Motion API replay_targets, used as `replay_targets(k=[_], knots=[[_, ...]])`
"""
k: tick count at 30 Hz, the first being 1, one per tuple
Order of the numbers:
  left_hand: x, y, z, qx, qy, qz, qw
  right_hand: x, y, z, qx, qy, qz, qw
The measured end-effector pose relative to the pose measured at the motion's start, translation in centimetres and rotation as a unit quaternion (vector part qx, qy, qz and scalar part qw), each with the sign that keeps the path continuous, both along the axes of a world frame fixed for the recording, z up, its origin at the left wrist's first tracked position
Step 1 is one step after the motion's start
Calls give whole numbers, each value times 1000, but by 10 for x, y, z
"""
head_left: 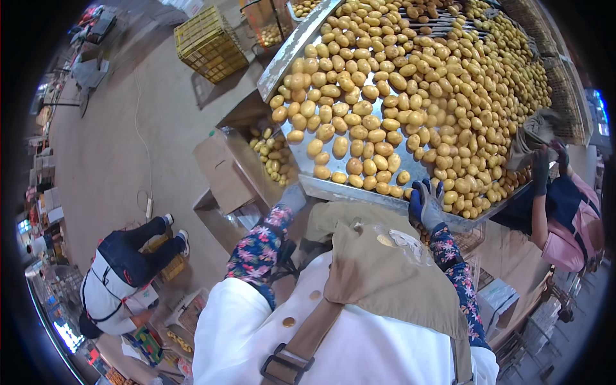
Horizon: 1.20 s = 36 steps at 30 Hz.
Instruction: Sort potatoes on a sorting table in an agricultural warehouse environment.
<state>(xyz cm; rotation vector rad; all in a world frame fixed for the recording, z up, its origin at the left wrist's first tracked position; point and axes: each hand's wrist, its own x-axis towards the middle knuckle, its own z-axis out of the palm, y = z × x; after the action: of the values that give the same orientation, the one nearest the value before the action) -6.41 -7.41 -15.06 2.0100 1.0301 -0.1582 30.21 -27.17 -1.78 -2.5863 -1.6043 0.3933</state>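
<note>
Many yellow potatoes (351, 120) are spread over a sheet-metal sorting table (356, 193) before me, packed more thickly towards the right. My right hand (427, 204), in a grey and blue work glove, rests at the near metal rim beside the potatoes; whether its fingers hold one, I cannot tell. Below the table's left corner is my left hand (291, 198), in a grey glove, next to an open cardboard box (230, 180) with potatoes inside. Its fingers are blurred, and what they touch cannot be made out. Both forearms wear floral sleeves.
At the right a co-worker (570, 221) in pink handles a grey cloth or sack (529, 139) by the table. Another person (120, 274) bends down at the lower left. A yellow plastic crate (209, 43) stands on the floor; a white cable (139, 110) runs along it.
</note>
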Motion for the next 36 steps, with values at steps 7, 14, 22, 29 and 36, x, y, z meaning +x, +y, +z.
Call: replay_targets(k=[7, 14, 22, 29, 36], knots=[[-9, -18, -49, 3, 45, -21, 999, -1, 6, 6, -43, 44, -9, 998], [-15, -8, 6, 30, 218, -120, 968, 2, 1, 4, -65, 51, -39, 996], [-29, -8, 28, 85, 160, -18, 983, -4, 3, -3, 1, 25, -16, 1000], [-9, 25, 43, 45, 195, -14, 980, 1, 8, 9, -94, 62, -55, 992], [-15, 38, 22, 24, 98, -105, 989, -19, 9, 16, 22, -25, -90, 995]])
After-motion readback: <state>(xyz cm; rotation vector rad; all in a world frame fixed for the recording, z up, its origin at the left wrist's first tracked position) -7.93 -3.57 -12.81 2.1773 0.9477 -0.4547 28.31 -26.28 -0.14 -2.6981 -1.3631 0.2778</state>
